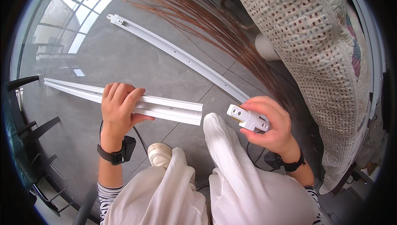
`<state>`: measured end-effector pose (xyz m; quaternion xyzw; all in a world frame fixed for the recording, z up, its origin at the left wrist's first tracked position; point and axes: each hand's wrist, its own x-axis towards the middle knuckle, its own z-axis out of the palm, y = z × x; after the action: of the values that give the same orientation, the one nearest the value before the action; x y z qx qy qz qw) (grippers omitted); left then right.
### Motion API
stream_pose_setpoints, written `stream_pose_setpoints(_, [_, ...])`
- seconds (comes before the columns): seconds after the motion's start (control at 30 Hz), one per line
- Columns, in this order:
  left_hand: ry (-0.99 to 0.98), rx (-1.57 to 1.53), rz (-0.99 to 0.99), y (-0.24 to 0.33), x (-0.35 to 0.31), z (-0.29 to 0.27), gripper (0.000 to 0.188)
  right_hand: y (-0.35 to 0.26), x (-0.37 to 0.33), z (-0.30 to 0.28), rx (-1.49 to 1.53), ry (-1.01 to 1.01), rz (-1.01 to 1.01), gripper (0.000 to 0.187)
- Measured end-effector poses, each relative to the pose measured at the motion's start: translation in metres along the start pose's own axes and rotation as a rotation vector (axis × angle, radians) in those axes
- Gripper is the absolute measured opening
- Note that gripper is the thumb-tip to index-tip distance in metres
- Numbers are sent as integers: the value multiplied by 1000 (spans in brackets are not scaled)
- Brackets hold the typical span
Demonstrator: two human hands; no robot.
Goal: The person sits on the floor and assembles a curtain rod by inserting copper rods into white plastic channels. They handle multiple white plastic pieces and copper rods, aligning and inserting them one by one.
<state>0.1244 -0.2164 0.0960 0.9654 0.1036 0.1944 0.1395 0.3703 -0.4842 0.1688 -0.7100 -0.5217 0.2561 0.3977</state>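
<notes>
My left hand (120, 105) is closed round a long white track rail (173, 109), a little short of its near end. The rail's open channel shows, and its far end reaches away to the left. Between the thumb and fingers of my right hand (273, 123) is a small white track connector (248, 118) with round holes and a yellowish edge. The connector is apart from the rail's end, to its right. Beyond, a second white rail (182, 57) lies slantwise on the floor, a fitting (117, 20) at its far end; my right hand hides its near end.
Thin copper-coloured rods (198, 18) lie across the grey tiled floor (136, 59) at the back. A quilted cover (302, 47) hangs over furniture on the right. Dark chair legs (41, 132) stand at the left. My knees in white trousers (231, 154) are just below the rail's end.
</notes>
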Motion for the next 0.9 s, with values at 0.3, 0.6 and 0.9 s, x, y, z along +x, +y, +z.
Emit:
stream_pose_setpoints(0.3, [43,18,48,5,-3,-11,71,-6,18,25,195,-68,-27,48])
stream_pose_setpoints(0.6, [53,22,42,-1,3,-16,77,-10,14,24,168,-85,-25,54])
stream_pose_setpoints(0.9, [46,28,65,3,4,-18,78,-23,23,12,55,-177,-35,53])
